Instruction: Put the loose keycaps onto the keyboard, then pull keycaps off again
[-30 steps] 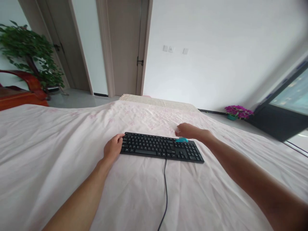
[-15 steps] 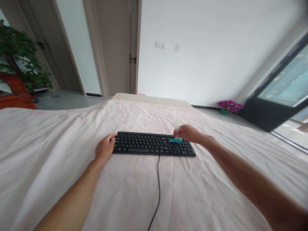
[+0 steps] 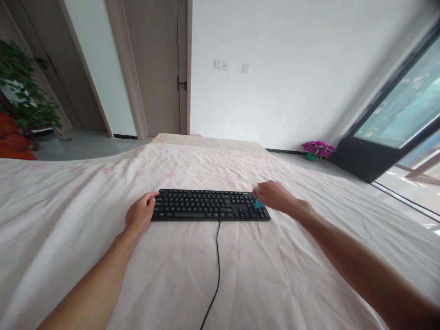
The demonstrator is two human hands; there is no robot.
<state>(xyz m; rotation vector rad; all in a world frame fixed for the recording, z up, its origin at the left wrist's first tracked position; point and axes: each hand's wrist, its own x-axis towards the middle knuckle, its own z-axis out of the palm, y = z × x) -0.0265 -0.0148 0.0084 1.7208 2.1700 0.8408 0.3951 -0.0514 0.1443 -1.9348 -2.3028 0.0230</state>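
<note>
A black keyboard (image 3: 192, 205) lies flat on the pale cloth, its cable (image 3: 217, 261) running toward me. My left hand (image 3: 140, 211) grips its left end, the thumb and fingers closed at the upper left corner. Over the number pad at the right end, my right hand (image 3: 273, 195) is closed around a small teal-and-white brush (image 3: 257, 204). The brush's teal part points down at the keys and is slightly blurred. My fingers hide most of its white part.
A pale pink flowered cloth (image 3: 172, 270) with wrinkles covers the wide surface under the keyboard. Beyond it stand a white wall, a closed door (image 3: 154, 68), a pot of purple flowers (image 3: 318, 149) on the floor and a leafy plant (image 3: 24, 91) at the left.
The brush in my right hand has moved right along the keyboard, from the navigation keys to the number pad. My left hand keeps its hold. The whole view has shifted slightly.
</note>
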